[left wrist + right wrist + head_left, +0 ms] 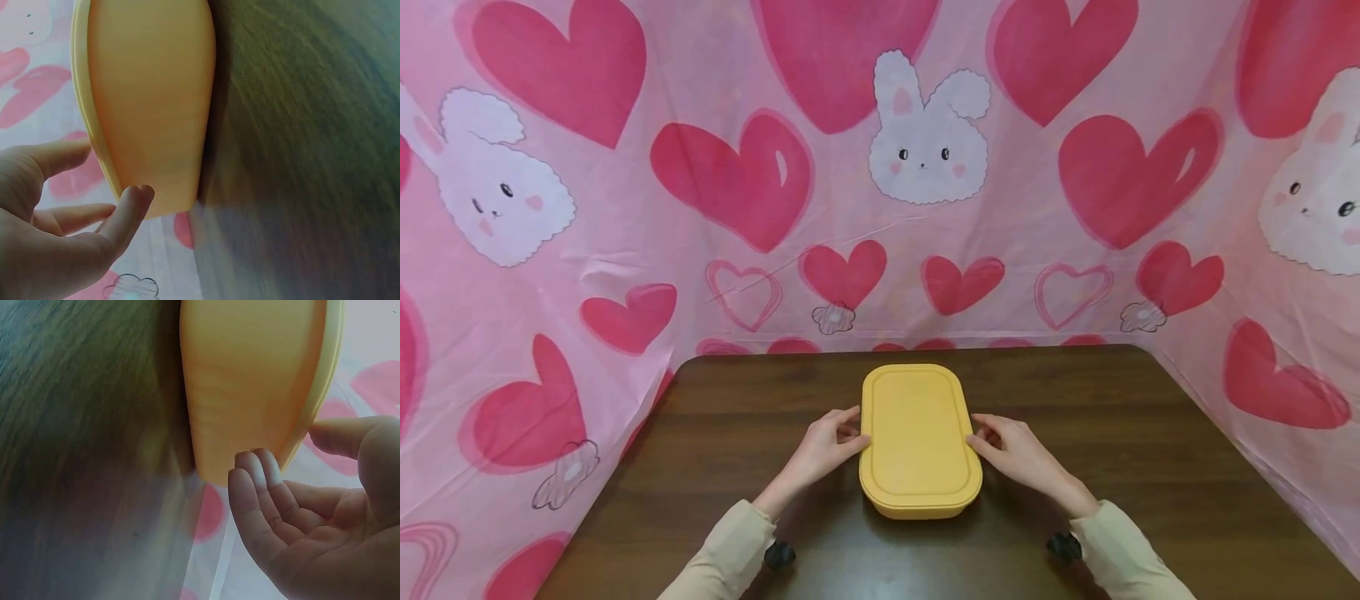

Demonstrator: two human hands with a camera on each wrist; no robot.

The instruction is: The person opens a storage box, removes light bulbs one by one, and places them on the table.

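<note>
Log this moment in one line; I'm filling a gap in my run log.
object: yellow lidded container on table | left hand: fingertips at its left edge | right hand: fingertips at right edge | lid: on

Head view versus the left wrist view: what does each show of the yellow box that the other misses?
Only the head view shows the whole lid from above, both hands, left hand and right hand, and the table all round. Only the left wrist view shows the yellow box side wall under the lid rim, with fingertips close against it. Both show the left hand at the box edge and the pink heart backdrop.
</note>
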